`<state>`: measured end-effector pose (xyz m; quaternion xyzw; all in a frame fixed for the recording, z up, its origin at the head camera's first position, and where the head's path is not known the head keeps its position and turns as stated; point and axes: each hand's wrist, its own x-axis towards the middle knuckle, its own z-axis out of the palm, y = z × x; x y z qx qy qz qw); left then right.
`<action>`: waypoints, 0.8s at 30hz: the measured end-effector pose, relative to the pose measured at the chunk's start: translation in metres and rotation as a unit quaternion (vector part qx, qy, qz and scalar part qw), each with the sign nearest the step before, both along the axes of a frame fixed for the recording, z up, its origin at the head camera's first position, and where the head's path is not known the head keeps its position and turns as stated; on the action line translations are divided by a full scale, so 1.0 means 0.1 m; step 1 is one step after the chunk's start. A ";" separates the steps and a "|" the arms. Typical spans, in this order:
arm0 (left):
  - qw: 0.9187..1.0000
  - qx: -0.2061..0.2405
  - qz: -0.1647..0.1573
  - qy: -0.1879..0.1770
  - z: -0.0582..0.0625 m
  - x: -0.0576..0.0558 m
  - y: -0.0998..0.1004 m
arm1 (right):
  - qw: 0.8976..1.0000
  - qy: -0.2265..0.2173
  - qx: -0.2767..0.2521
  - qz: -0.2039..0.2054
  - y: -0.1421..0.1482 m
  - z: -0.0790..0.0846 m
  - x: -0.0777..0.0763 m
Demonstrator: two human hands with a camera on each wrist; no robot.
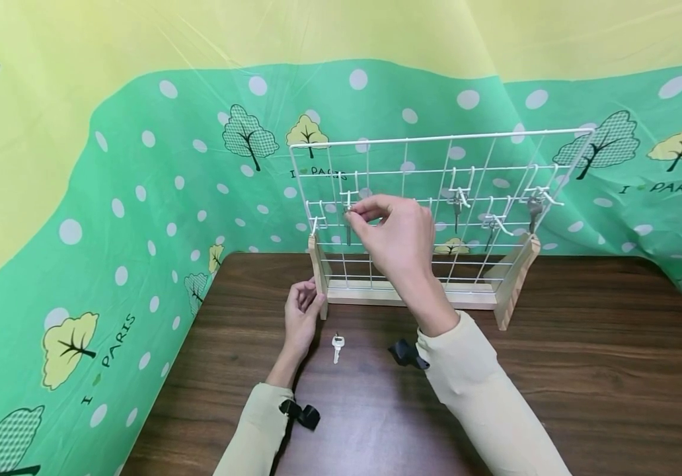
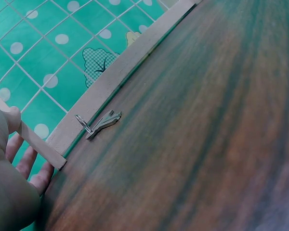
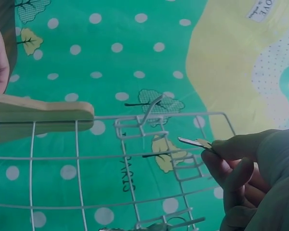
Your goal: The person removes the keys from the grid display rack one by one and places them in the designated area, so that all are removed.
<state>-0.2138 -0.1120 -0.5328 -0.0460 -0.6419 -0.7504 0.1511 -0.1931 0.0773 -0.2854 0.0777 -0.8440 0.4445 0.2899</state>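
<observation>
My right hand (image 1: 398, 239) pinches a small metal key (image 3: 197, 143) between thumb and fingertips, in front of the left part of a white wire grid rack (image 1: 430, 138). A white hook (image 1: 349, 197) is right by the fingertips; whether the key touches it, I cannot tell. Low on the left, my left hand (image 1: 302, 316) grips the wooden side support (image 2: 42, 147) of the rack, thumb on one side and fingers on the other. Another key (image 1: 338, 348), with a ring at its head, lies on the table in front of the rack.
Keys hang from hooks on the rack's right half, among them a dark key (image 1: 534, 210) far right. An unoccupied hook (image 1: 315, 223) sits at the left edge. The brown wooden table (image 1: 603, 344) meets a green and yellow patterned cloth (image 1: 156, 158) behind and at left.
</observation>
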 end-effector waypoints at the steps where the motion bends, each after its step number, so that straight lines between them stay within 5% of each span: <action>1: 1.000 0.001 0.000 -0.001 0.00 0.00 0.00 | 1.000 0.000 -0.004 0.001 0.00 0.01 0.01; 24: 1.000 -0.003 -0.002 0.001 0.00 0.00 0.00 | 0.994 0.036 -0.089 0.051 0.07 -0.10 0.24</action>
